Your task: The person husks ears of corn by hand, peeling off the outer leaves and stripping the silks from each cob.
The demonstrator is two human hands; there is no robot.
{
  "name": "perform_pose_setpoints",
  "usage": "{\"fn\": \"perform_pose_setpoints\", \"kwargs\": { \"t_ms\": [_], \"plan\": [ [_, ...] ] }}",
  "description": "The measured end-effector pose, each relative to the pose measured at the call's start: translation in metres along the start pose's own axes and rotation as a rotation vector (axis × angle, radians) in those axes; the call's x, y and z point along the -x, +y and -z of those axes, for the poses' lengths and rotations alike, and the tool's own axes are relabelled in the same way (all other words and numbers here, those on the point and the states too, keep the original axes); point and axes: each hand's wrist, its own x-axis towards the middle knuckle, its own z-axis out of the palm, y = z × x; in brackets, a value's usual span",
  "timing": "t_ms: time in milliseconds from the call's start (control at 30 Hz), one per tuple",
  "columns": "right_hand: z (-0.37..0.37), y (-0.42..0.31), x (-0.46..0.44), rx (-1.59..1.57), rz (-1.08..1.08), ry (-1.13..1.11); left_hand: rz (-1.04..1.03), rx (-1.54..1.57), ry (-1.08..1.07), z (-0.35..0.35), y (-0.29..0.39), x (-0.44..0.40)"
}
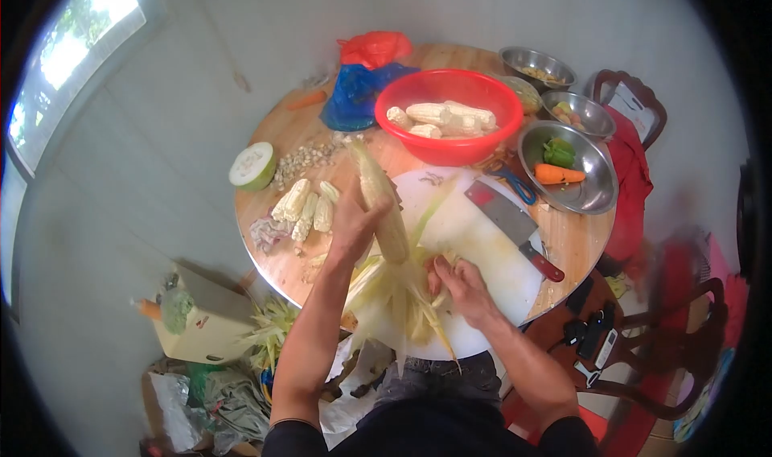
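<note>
An ear of corn (pixel 384 216) stands nearly upright over the white cutting board (pixel 498 272), its pale husk leaves peeled down and fanned out at the lower end. My left hand (pixel 358 220) is wrapped round the ear's upper part. Low on the right side, my right hand (pixel 460 286) has its fingers closed on the husk (pixel 418 296). To the right on the board lies a cleaver (pixel 507 216) with a red handle. Several peeled corn cobs (pixel 305 210) are piled left of my left hand.
A red basin (pixel 449 153) of peeled corn stands at the back of the round wooden table (pixel 257 216). Metal bowls (pixel 595 191) line the right edge, one holding a carrot and green pepper. A cut melon-like vegetable (pixel 252 166) sits left. Blue scissors (pixel 515 183) lie by the cleaver.
</note>
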Motion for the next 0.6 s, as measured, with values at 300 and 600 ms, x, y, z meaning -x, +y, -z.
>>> {"fn": "perform_pose_setpoints", "kwargs": {
  "t_ms": [300, 600],
  "plan": [
    [-0.008, -0.110, -0.041, 0.316, 0.381, 0.165, -0.008, -0.039, -0.109, -0.039, 0.023, 0.009],
    [-0.006, -0.118, -0.078, 0.279, 0.355, 0.385, 0.030, -0.131, -0.180, -0.048, 0.025, -0.002]
  ]
}}
